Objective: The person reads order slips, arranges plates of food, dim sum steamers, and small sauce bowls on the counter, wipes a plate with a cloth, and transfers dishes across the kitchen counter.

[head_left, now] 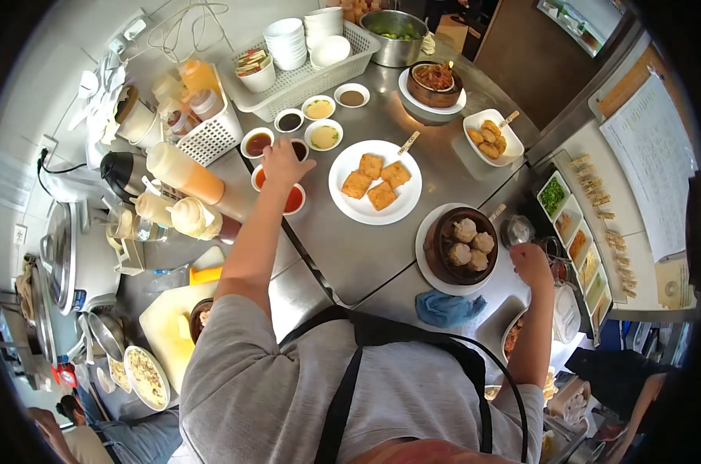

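Note:
My left hand [283,164] reaches over the small sauce dishes with its fingers spread, thumb and fingers around a dish of dark sauce [299,148]. Partly under this hand is a dish of red sauce [258,178]; another red sauce dish [294,201] sits beside my wrist. On the right, my right hand [531,264] is curled just below a round clear container [516,230]; what its fingers hold, if anything, I cannot tell. Left of that hand, a bamboo steamer of dumplings [466,246] rests on a white plate. Between the hands lies an oval plate [403,210] with fried square pieces and a clothespin.
A blue cloth [449,308] lies near my apron. Squeeze bottles [186,176] and a white basket [215,143] crowd the left. Farther back are another steamer [435,85] and a bowl of fried pieces [487,139]. Garnish trays [571,220] line the right edge.

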Demonstrator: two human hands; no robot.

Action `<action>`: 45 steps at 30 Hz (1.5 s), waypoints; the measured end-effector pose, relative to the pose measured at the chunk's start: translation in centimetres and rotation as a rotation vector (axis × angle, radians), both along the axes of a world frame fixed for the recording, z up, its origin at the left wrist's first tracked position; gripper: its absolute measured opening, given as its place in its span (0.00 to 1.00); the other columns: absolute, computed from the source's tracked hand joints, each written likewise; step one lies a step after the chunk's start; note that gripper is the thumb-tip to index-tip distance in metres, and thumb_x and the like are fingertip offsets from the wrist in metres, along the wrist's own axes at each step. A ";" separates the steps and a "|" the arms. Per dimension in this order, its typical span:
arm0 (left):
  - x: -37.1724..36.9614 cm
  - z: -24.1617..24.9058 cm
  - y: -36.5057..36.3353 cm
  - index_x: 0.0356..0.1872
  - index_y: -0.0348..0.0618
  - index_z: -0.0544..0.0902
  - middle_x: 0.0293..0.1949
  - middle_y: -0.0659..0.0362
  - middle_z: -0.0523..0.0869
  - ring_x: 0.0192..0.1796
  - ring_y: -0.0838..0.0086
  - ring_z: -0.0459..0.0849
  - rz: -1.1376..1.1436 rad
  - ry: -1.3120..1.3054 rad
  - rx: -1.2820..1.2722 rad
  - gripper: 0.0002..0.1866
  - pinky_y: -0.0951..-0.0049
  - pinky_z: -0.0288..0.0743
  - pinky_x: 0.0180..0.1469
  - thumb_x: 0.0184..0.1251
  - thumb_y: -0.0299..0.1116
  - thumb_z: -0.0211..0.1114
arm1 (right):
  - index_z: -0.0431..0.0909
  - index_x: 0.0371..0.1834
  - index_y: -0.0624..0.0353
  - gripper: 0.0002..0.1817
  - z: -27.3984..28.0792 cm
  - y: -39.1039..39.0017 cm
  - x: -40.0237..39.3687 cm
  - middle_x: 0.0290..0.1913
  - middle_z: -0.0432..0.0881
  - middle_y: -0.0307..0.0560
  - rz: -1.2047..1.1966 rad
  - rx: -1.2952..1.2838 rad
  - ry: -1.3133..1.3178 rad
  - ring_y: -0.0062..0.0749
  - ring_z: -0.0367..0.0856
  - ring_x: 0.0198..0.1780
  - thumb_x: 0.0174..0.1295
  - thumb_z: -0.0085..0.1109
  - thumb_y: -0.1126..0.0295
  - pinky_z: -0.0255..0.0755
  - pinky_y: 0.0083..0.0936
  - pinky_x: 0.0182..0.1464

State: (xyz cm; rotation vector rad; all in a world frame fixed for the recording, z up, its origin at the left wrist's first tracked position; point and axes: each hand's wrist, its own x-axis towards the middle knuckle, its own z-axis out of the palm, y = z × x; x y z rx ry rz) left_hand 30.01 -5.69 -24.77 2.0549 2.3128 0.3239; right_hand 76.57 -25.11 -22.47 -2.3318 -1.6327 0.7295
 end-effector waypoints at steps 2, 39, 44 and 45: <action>-0.7 0.2 0.7 0.51 0.37 0.63 0.47 0.49 0.72 0.52 0.56 0.68 0.039 0.000 -0.047 0.42 0.61 0.62 0.52 0.36 0.52 0.67 | 0.77 0.32 0.64 0.14 0.9 -0.1 -0.6 0.31 0.77 0.58 0.046 -0.015 -0.053 0.46 0.77 0.35 0.47 0.51 0.66 0.69 0.32 0.39; 5.1 4.6 4.7 0.45 0.31 0.64 0.43 0.44 0.73 0.46 0.54 0.73 0.025 -0.150 0.030 0.41 0.66 0.68 0.49 0.30 0.47 0.70 | 0.75 0.37 0.58 0.16 1.5 -0.4 -2.5 0.31 0.78 0.54 0.001 0.016 -0.093 0.45 0.76 0.37 0.46 0.53 0.64 0.69 0.33 0.41; 12.4 4.6 5.3 0.44 0.30 0.64 0.42 0.43 0.74 0.45 0.55 0.74 -0.218 -0.327 -0.004 0.41 0.66 0.69 0.48 0.30 0.48 0.70 | 0.75 0.37 0.58 0.15 1.9 -0.6 -2.6 0.33 0.77 0.55 -0.028 0.006 -0.119 0.47 0.75 0.39 0.46 0.52 0.63 0.68 0.35 0.43; 14.0 4.6 5.3 0.45 0.28 0.63 0.42 0.42 0.74 0.46 0.56 0.74 -0.226 -0.314 -0.013 0.43 0.67 0.69 0.48 0.30 0.48 0.71 | 0.75 0.37 0.58 0.15 1.7 -0.6 -2.4 0.34 0.77 0.55 -0.028 0.002 -0.123 0.47 0.75 0.39 0.46 0.52 0.63 0.68 0.35 0.43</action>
